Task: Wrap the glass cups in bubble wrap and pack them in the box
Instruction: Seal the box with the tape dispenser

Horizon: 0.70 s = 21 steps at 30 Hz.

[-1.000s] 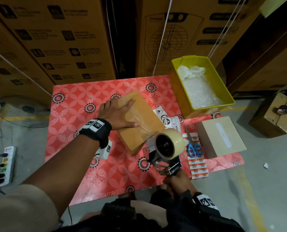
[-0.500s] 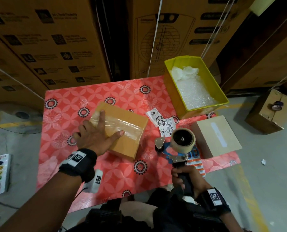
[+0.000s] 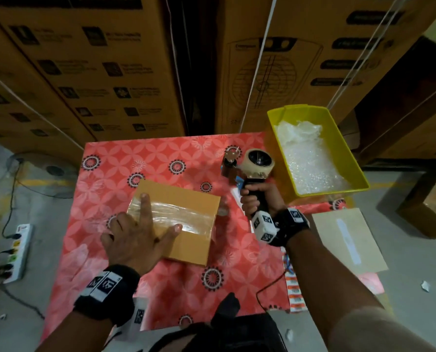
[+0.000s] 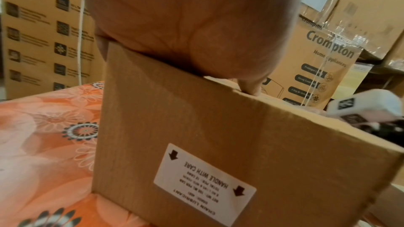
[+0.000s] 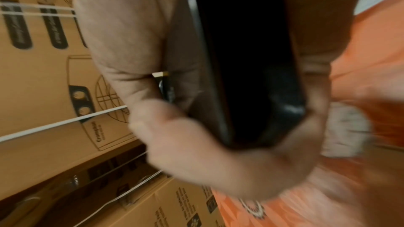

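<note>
Tall stacked cartons wall in a red flowered table (image 3: 161, 158); on it the box (image 3: 186, 219) sits closed, clear tape across its top, so packing looks nearly finished, the cups presumably inside, unseen; the left hand (image 3: 133, 240) presses flat on the box, fingers spread; right of the box, the right hand (image 3: 259, 199) grips a tape dispenser (image 3: 255, 163); beyond that, a yellow bin (image 3: 339, 194) holds bubble wrap (image 3: 311, 163).

Left hand (image 3: 133, 237) lies flat, fingers spread; right hand (image 3: 259, 199) raised, its grip closed tight.
</note>
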Available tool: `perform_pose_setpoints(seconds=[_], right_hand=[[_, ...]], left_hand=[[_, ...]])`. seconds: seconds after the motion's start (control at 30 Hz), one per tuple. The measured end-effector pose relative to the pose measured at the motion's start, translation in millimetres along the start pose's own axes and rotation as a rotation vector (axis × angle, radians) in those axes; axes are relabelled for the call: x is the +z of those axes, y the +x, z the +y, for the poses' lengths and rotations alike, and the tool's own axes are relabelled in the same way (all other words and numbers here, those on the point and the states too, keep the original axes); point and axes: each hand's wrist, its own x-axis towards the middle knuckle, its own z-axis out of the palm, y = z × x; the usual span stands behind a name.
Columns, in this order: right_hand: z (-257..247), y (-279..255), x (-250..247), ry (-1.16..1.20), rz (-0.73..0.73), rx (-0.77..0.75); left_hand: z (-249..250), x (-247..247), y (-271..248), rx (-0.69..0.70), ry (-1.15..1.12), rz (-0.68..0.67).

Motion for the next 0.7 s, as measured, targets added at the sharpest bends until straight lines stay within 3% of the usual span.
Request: perform_pose_setpoints(seconds=[0.27, 0.37, 0.5, 0.6, 0.7], right_hand=[[-77, 85, -18, -0.021, 0.141, -0.042], [-88, 94, -21, -0.089, 0.243, -0.147], [-100, 101, -26, -0.347, 0.564, -0.367], [-102, 93, -29, -0.622, 0.874, -0.363], [-99, 89, -30, -0.867, 0.979, -0.389]], left_hand=[[3, 1, -3, -0.034, -0.012, 0.034], [3, 1, -5, -0.02, -0.002, 0.068], [4, 1, -6, -0.012, 0.013, 0.087], [4, 1, -5, -0.019, 0.015, 0.087], [4, 3, -5, -0.017, 0.015, 0.093]])
